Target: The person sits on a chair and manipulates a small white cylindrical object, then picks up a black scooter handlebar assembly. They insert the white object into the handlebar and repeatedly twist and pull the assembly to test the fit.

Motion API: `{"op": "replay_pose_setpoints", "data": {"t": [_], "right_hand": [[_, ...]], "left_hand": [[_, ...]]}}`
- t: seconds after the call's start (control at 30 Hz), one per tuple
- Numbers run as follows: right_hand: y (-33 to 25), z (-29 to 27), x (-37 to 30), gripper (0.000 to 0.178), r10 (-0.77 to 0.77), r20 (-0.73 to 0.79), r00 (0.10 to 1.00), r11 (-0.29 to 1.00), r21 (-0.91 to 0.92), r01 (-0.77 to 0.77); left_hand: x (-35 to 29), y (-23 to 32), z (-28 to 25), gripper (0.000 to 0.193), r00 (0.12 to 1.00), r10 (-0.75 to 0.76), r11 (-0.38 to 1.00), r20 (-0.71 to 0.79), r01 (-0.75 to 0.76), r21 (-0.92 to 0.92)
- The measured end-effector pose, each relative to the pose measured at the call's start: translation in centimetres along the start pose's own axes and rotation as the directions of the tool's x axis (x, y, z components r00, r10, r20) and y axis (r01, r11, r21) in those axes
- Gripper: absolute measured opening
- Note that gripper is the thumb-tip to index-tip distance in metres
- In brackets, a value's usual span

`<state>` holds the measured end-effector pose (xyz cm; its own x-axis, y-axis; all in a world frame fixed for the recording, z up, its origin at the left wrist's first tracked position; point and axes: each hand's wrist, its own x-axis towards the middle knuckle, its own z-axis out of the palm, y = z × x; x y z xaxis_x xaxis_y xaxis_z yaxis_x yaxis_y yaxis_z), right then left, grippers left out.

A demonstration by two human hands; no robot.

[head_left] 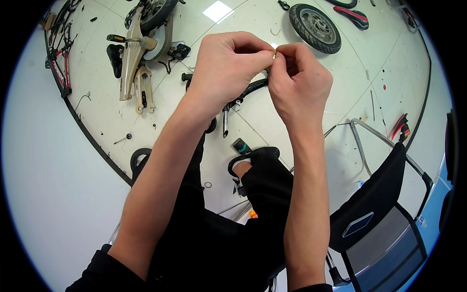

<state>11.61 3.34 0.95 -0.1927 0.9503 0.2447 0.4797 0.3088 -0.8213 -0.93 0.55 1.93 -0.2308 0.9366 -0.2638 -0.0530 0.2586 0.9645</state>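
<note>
Raised above the floor, my left hand and my right hand meet at the fingertips. Both are closed in a pinch on one tiny, thin, light-coloured piece. It is mostly hidden by the fingers, and its kind is too small to make out. Below the hands, partly covered by them, lies a black bent bar like a handlebar. A shiny metal tube points down from it. Near my foot is a small dark cylinder with a teal band.
A spoked wheel with a tyre lies at the far right, near a red and black saddle. At the far left are a beige frame part and a red and black bicycle frame. A chair with a phone on it stands at my right.
</note>
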Motion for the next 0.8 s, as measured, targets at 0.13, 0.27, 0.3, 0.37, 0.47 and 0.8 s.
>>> {"op": "replay_pose_setpoints", "data": {"t": [0.13,0.27,0.3,0.37,0.47,0.8], "right_hand": [[-0.4,-0.1,0.1,0.007,0.037,-0.025,0.999,0.998,0.05,-0.036],[-0.4,0.0,0.0,0.008,0.059,-0.045,0.997,0.997,0.06,-0.056],[-0.4,0.0,0.0,0.008,0.06,-0.043,0.997,0.997,0.058,-0.057],[-0.4,-0.1,0.0,0.008,0.06,-0.04,0.997,0.997,0.055,-0.058],[-0.2,0.2,0.1,0.008,0.07,-0.048,0.996,0.992,0.111,-0.065],[0.6,-0.6,0.1,0.008,-0.023,0.148,0.989,0.999,-0.04,0.029]], "left_hand": [[-0.2,0.0,0.1,0.015,1.0,-0.026,0.989,0.008,0.027,-0.147],[-0.1,0.0,0.1,0.015,0.999,-0.038,0.976,0.034,0.044,-0.212],[-0.1,-0.1,0.1,0.015,0.999,-0.041,0.975,0.033,0.047,-0.215],[-0.1,0.0,0.1,0.015,0.998,-0.045,0.973,0.037,0.052,-0.225],[-0.1,0.2,-0.1,0.015,0.998,-0.048,0.972,0.043,0.057,-0.226],[0.1,0.1,-0.6,0.014,0.999,0.034,0.976,0.021,-0.037,0.216]]}}
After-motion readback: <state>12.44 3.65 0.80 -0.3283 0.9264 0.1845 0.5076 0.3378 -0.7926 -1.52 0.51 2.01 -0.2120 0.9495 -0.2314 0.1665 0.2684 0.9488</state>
